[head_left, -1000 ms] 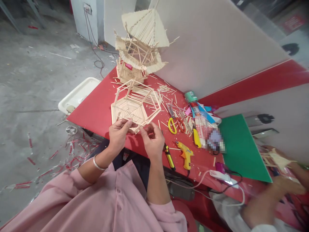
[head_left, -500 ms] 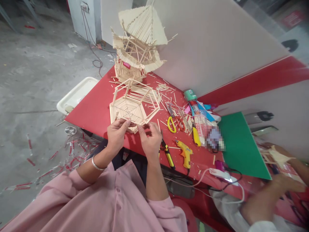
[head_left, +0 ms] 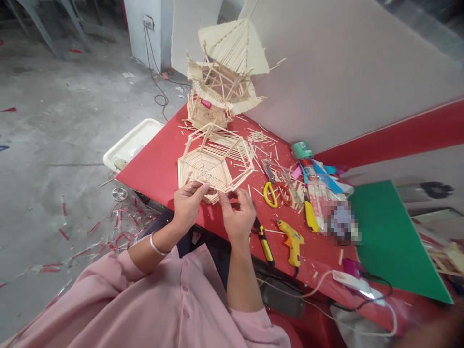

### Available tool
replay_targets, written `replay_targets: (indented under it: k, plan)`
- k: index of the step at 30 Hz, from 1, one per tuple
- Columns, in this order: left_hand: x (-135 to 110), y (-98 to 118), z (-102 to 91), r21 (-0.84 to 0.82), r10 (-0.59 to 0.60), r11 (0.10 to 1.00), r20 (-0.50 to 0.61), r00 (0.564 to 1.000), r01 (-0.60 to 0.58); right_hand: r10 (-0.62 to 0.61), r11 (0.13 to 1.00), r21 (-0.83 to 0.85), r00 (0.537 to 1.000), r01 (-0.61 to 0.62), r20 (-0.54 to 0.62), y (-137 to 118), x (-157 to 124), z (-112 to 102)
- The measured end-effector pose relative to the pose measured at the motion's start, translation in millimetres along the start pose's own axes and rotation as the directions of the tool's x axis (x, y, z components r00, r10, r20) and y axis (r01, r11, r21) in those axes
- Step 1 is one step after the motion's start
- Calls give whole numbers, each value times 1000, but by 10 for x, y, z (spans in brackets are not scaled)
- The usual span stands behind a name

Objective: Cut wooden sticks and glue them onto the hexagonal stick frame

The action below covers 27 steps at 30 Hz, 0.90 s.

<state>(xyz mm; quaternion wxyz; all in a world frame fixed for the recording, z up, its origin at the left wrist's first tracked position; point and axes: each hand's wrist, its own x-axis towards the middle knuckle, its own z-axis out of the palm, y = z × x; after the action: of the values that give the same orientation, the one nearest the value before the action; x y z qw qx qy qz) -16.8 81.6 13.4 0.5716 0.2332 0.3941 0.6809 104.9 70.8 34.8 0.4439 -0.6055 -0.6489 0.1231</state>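
Note:
Both hands are at the near edge of a wooden stick frame (head_left: 206,169), which has a slatted polygon base and a raised open rim of sticks. My left hand (head_left: 188,205) pinches the near rim between thumb and fingers. Close beside it, my right hand (head_left: 237,212) pinches the same rim a little farther right. The fingertips hide the stick ends between them. Behind the frame stands a taller tiered stick model (head_left: 226,72) with a slatted, pointed roof.
Loose sticks (head_left: 261,137), yellow-handled scissors (head_left: 270,193), a yellow glue gun (head_left: 293,241) and black-yellow pliers (head_left: 264,241) lie on the red table (head_left: 152,169). A green board (head_left: 395,237) stands at right. Cables and a white power strip (head_left: 357,285) lie along the front edge.
The whole scene has shifted right and slightly down as the view turned left. Both hands keep their pinch on the frame. The co-worker's arms at right have mostly left the view.

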Motion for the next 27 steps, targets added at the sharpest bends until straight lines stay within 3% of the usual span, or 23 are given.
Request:
replay_targets:
  k: [27]
  plan:
    - [22,-19,-31,-9,-23,1000,-7,1000,23,22,1000,21,1000,-22,1,-49,-2,13]
